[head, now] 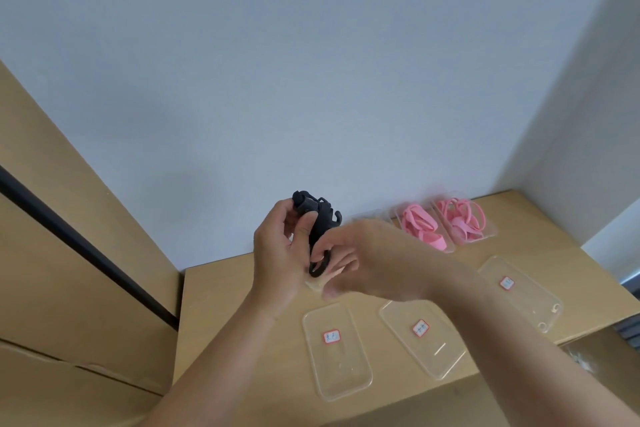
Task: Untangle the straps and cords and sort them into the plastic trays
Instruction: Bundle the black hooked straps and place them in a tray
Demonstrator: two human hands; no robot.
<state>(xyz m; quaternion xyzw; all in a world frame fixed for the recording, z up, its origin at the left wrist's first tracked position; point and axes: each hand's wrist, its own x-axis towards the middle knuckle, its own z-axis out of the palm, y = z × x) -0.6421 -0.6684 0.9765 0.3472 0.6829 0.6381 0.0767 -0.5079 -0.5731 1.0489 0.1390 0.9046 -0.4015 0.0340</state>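
Hovering over the table (214,315), my left hand (277,253) curls round the black bundle (317,222); my right hand (360,260) pinches its lower loop. I fear a hard yank would tighten the tangle, or a slip drop it short of the labelled trays (343,371).

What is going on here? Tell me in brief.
A person is untangling a bundle of black straps, held up over the table. The left hand grips its top, and the right hand pinches a loop at its bottom. Two back trays already hold pink straps. Three labelled front trays lie nearer the person.
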